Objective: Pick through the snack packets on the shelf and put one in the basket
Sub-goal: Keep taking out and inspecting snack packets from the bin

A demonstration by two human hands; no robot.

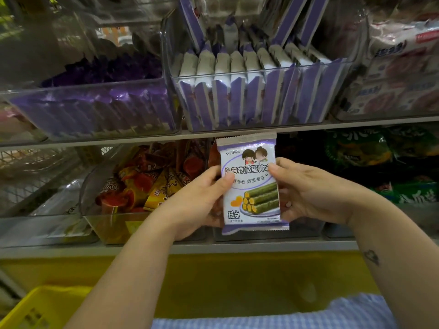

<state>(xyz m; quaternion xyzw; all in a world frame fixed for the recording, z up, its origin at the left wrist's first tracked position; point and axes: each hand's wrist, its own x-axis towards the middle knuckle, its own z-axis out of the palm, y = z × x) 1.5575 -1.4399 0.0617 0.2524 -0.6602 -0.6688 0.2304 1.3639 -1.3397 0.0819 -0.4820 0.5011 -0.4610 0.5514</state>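
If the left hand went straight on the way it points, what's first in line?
The purple packet, which the left hand already grips by its edge. Past that, probably the dark clear bin behind it, though depth is unclear.

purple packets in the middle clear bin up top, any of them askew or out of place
Yes. The front rows stand upright, but several packets at the back right lean steeply and stick up above the rest. The held packet looks undamaged.
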